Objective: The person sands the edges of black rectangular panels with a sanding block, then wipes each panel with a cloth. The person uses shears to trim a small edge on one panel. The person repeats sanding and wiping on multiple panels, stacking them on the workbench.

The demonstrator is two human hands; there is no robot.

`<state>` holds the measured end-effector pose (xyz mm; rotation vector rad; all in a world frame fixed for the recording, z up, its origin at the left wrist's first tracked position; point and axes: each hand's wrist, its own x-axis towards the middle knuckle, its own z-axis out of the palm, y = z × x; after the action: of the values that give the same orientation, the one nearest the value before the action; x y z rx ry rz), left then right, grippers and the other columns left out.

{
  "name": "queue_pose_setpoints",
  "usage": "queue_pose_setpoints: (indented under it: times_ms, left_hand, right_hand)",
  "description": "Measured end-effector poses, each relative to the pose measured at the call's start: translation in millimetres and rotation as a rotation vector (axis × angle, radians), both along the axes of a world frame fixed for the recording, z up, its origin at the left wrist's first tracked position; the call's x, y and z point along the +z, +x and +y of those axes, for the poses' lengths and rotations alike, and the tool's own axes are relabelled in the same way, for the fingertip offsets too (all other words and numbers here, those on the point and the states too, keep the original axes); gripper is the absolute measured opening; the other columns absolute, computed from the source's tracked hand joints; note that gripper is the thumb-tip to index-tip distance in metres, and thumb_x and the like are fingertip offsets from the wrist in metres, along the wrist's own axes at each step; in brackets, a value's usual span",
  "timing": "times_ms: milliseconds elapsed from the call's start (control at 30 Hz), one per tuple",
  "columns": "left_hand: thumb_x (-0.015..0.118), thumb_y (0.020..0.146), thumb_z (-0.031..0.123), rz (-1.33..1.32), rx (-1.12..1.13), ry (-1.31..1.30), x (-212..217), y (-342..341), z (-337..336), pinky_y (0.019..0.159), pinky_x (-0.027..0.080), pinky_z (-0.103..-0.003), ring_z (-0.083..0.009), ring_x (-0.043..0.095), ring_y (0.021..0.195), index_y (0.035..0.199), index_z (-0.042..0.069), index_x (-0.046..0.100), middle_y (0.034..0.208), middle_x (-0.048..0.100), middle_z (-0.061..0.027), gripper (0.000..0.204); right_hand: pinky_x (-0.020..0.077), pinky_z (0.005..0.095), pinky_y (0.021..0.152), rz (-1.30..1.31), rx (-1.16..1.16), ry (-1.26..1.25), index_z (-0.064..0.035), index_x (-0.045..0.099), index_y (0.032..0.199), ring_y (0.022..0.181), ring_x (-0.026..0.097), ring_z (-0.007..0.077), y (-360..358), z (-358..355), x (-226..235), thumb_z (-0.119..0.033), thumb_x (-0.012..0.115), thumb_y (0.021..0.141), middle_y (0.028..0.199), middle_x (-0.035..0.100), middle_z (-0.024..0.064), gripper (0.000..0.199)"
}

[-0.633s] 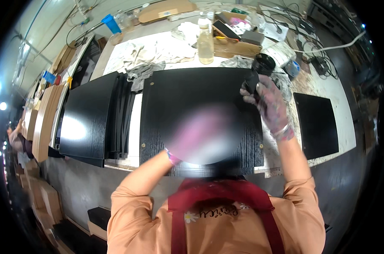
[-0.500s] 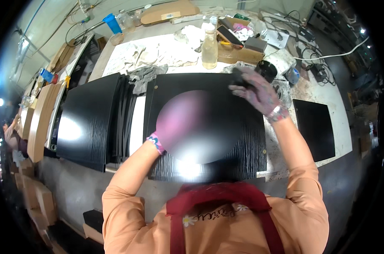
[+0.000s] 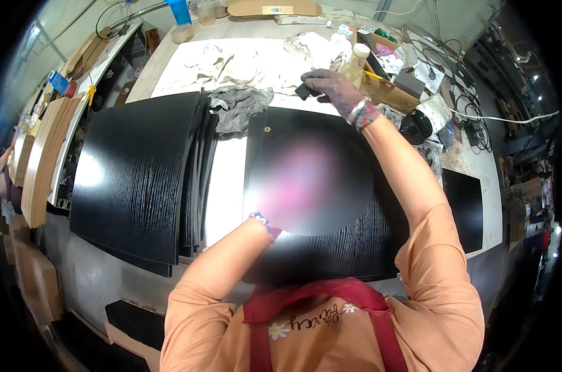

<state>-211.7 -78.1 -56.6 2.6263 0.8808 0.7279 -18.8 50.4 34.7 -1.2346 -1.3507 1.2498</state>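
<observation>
Right hand (image 3: 336,90), stained grey-pink glove: fingers closed round a small black block (image 3: 302,92), at the panel's far edge. Left hand (image 3: 296,177), pink glove: blurred, finger state cannot be told; over the panel's left part. Black wood-grained rectangular panel (image 3: 336,257): near edge by the person's body. Left: narrow white tabletop strip (image 3: 228,186), then stacked glossy black panels (image 3: 132,173). Far: crumpled grey cloth (image 3: 240,110); translucent yellowish bottle (image 3: 355,65) just beside the right hand.

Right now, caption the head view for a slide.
Gloved right hand holding a small black block near a rectangular black wood-grained panel, blurred pink-gloved left hand over it.
</observation>
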Motion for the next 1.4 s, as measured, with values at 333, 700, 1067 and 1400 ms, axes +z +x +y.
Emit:
queue_pose_setpoints:
  times_ms: [333, 700, 1067, 1400]
  left_hand:
    - [0.061, 0.088, 0.036, -0.096, 0.027, -0.109, 7, 2, -1, 0.112, 0.028, -0.049, -0.0332, 0.039, 0.135, 0.131, 0.014, 0.055, 0.139, 0.048, -0.0125, 0.048]
    - [0.065, 0.085, 0.031, 0.037, 0.041, 0.011, 47, 2, -4, 0.111, 0.029, -0.049, -0.0331, 0.039, 0.134, 0.131, 0.013, 0.054, 0.138, 0.047, -0.0126, 0.050]
    - [0.063, 0.087, 0.034, 0.162, 0.070, 0.003, 45, 9, -6, 0.113, 0.026, -0.049, -0.0329, 0.035, 0.138, 0.133, 0.015, 0.053, 0.142, 0.045, -0.0099, 0.050]
    - [0.067, 0.085, 0.021, 0.159, 0.069, 0.031, 61, 14, -13, 0.112, 0.030, -0.046, -0.0342, 0.039, 0.135, 0.130, 0.013, 0.057, 0.140, 0.049, -0.0109, 0.047]
  right_hand:
    - [0.0481, 0.0395, 0.089, -0.822, 0.010, 0.046, -0.0103, 0.063, 0.116, 0.099, 0.065, 0.0321, -77, 38, -3, -0.034, 0.058, 0.087, 0.104, 0.069, 0.0153, 0.038]
    - [0.0485, 0.0424, 0.089, -0.965, -0.119, 0.253, -0.0032, 0.064, 0.103, 0.101, 0.063, 0.0366, -99, 25, -19, -0.027, 0.065, 0.084, 0.103, 0.066, 0.0212, 0.030]
    - [0.0505, 0.0435, 0.086, -1.065, -0.131, 0.195, -0.0009, 0.069, 0.093, 0.096, 0.065, 0.0366, -57, 8, -6, -0.022, 0.063, 0.080, 0.098, 0.067, 0.0216, 0.025]
    - [0.0513, 0.0431, 0.085, -1.114, -0.328, 0.028, -0.0026, 0.072, 0.095, 0.097, 0.067, 0.0364, 71, -42, -10, -0.014, 0.054, 0.082, 0.101, 0.068, 0.0220, 0.025]
